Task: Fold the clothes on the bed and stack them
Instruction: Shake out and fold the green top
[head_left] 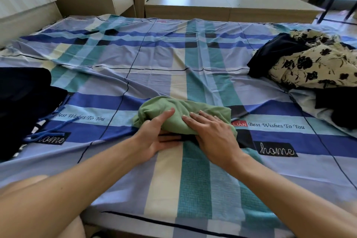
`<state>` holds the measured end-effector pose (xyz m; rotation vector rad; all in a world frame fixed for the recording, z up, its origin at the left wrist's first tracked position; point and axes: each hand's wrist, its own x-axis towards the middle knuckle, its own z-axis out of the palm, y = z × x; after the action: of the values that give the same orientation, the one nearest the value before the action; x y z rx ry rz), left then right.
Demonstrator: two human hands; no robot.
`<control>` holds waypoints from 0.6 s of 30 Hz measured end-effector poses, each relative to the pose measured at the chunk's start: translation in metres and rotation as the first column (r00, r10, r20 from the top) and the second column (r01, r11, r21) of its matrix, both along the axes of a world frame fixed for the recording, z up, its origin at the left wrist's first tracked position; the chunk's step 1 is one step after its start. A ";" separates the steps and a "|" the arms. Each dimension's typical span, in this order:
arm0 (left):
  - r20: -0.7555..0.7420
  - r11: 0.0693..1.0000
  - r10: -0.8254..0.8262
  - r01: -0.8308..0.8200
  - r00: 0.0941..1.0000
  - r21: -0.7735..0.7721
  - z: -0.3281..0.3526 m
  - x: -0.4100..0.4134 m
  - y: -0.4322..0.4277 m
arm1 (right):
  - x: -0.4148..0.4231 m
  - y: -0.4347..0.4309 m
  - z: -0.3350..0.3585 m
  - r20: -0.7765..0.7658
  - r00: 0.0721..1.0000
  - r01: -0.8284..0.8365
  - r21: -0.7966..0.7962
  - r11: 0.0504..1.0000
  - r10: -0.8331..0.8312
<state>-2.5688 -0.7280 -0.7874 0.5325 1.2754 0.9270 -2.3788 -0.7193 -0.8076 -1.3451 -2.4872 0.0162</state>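
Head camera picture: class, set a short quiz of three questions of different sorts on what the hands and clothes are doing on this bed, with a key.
1. True or false: the right hand lies flat, fingers straight, on the green garment.
2. Multiple choice: the floral clothes lie on which part of the bed? A: the person's left. B: the person's right. C: under the hands.
3. Fill in: the left hand has its thumb on top of the green garment and its fingers slid ___ its edge.

Key: 1 true; 2 B; 3 under.
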 end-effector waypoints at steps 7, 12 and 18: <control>-0.027 0.916 0.359 -0.347 0.933 0.200 0.000 0.022 0.013 | 0.007 -0.004 0.005 -0.233 0.972 -0.020 -0.158 0.987 -0.018; -0.037 0.906 0.341 -0.318 0.939 0.280 0.026 0.014 0.010 | 0.029 0.019 0.038 -0.549 0.809 0.020 -0.331 0.943 -0.210; 0.000 0.918 0.256 -0.244 0.967 0.312 0.053 0.002 -0.020 | 0.024 0.015 0.035 -0.513 0.830 -0.231 -0.672 0.703 -0.219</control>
<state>-2.5672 -0.7483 -0.7346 0.6441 1.2606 1.3517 -2.3546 -0.7040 -0.7726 -1.2989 -1.9877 1.3271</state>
